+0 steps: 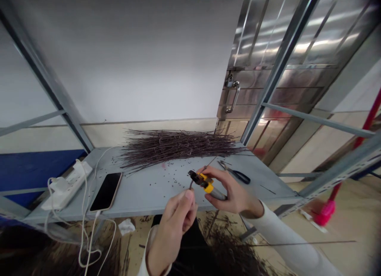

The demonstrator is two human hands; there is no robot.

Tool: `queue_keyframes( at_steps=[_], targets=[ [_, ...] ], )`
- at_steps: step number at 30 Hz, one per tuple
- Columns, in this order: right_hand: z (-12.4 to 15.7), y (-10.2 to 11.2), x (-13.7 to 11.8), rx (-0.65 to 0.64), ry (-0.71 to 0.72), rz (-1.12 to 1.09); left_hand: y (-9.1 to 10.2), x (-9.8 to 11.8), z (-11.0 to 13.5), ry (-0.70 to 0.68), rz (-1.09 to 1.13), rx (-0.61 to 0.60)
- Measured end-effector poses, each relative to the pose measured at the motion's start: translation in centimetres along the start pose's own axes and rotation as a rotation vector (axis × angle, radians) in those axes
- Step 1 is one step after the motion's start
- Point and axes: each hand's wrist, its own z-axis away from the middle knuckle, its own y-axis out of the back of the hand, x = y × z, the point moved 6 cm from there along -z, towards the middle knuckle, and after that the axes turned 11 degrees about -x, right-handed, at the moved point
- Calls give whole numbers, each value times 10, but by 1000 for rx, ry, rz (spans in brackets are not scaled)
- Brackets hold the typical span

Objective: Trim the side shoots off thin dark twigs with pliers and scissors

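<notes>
My right hand [230, 188] is closed round a pair of pliers [212, 188] with yellow and grey handles. The dark jaws of the pliers point left, at a thin dark twig [191, 184]. My left hand [175, 214] pinches that twig between thumb and fingers, just in front of the shelf edge. Part of the twig is hidden by the fingers. Behind both hands a large pile of thin dark twigs [175, 145] lies across the back of the grey shelf [143, 198]. Small dark cut bits are scattered between the pile and my hands.
Pliers with dark handles [236, 173] lie right of my right hand. On the left are a phone [106, 191] on a charging cable and a white power strip [70, 186]. Metal uprights [276, 66] frame the shelf. Twig scraps [229, 244] cover the floor below.
</notes>
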Motion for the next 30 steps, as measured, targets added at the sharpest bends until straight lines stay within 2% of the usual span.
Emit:
queue_keyframes(
  at_steps=[3,7,18,22,30],
  targets=[
    [0,3,-4,80,32,118,0,1,1,6,-6,-3],
    [1,3,-4,110,39,114,-1,0,2,5,6,-17],
    [5,-3,7,-49,46,-142,-4,-6,4,-7,36,-75],
    [7,-4,8,-66,72,-168,-4,-8,2,-9,28,-63],
    [10,-5,13,-129,28,-200,-4,-8,2,-20,-12,-62]
  ],
)
